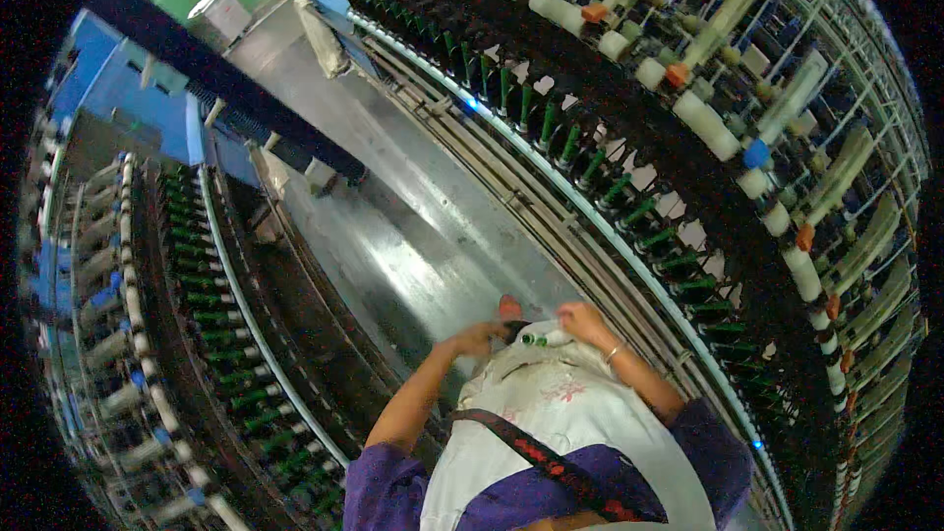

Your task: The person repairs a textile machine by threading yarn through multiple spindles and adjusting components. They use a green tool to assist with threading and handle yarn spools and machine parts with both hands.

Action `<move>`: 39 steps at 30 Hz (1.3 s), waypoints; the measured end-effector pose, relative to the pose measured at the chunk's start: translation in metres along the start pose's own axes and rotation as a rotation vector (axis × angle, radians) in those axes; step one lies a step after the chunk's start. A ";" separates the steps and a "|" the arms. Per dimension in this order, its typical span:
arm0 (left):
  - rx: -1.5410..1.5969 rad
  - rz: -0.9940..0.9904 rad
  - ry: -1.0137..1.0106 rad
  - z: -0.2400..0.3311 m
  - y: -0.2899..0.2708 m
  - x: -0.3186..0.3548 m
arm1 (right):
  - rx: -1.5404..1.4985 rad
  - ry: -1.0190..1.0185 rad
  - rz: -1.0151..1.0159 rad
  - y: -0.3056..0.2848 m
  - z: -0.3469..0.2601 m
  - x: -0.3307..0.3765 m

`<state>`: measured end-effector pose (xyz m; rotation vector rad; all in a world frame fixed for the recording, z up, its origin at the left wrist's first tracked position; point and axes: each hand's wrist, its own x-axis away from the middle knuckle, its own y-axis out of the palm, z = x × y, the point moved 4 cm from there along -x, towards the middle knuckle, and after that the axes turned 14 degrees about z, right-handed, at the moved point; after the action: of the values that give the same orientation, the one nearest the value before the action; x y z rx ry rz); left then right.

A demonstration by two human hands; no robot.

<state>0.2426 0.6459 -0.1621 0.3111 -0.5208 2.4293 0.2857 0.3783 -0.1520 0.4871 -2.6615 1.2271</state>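
Observation:
I wear a white apron with a pink print, and its front pouch stands open at my waist. Green-and-white bobbins show at the pouch's mouth. Beside them, on the left, is my left hand, smeared by motion; how its fingers lie is unclear. A small dark patch by its fingertips cannot be made out. My right hand, with a bracelet at the wrist, is at the pouch's right side. Its fingers are curled closed, and what they hold, if anything, is hidden.
Along my right runs a long spinning frame with a row of green bobbins and white rollers above. Another frame stands to my left. Between them lies a shiny grey aisle floor. A dark beam crosses the upper left.

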 end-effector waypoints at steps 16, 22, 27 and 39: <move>0.355 1.205 0.600 0.282 -0.432 -0.363 | -0.352 0.228 0.496 -0.050 -0.149 -0.229; -0.028 1.211 0.743 0.283 -0.470 -0.390 | -0.460 0.373 0.755 -0.002 -0.205 -0.256; 0.066 0.716 0.737 0.250 -0.505 -0.373 | -0.494 0.424 0.812 0.027 -0.264 -0.302; -0.246 -0.420 0.701 0.138 -0.513 -0.204 | -0.985 0.294 1.298 -0.131 -0.336 -0.402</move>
<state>0.7334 0.8492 0.0406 -0.4801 -0.3762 1.8697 0.7132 0.6436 0.0424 -1.5502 -2.7105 -0.1313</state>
